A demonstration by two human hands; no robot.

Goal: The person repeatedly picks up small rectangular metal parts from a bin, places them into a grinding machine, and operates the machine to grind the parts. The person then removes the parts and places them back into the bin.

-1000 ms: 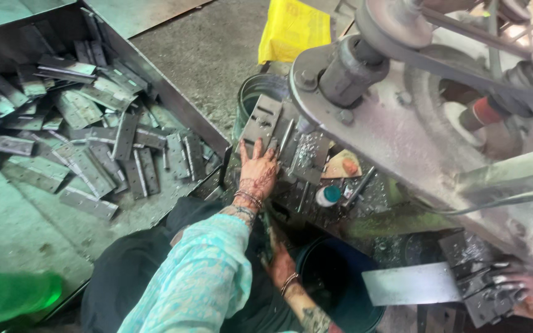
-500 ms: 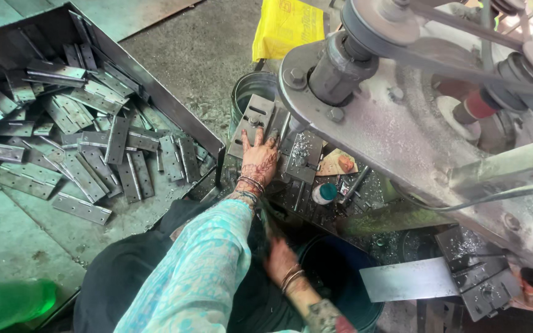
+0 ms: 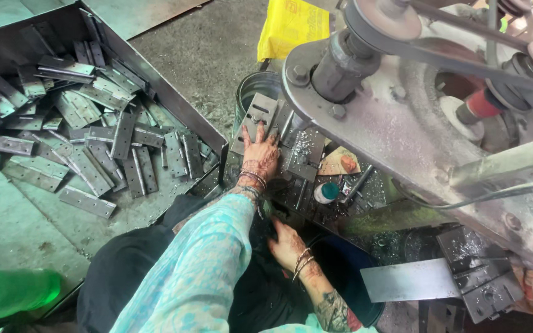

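My left hand, in a teal sleeve with bangles at the wrist, lies flat on a grey slotted metal hinge plate and holds it against the drill machine's table. The plate sits at the table's left edge, beside a round metal tin. My right hand, also with bangles, rests lower down on the dark cloth over my lap, fingers spread, nothing visible in it. Its forearm comes in from the bottom right.
A large metal tray on the left holds several loose hinge plates. The machine's belt pulley and housing overhang the right. A teal cap, a yellow bag, a green bottle and stacked plates lie around.
My left hand has stayed on the hinge plate, shifting slightly with it on the machine table. My right hand has come a little higher over my lap.
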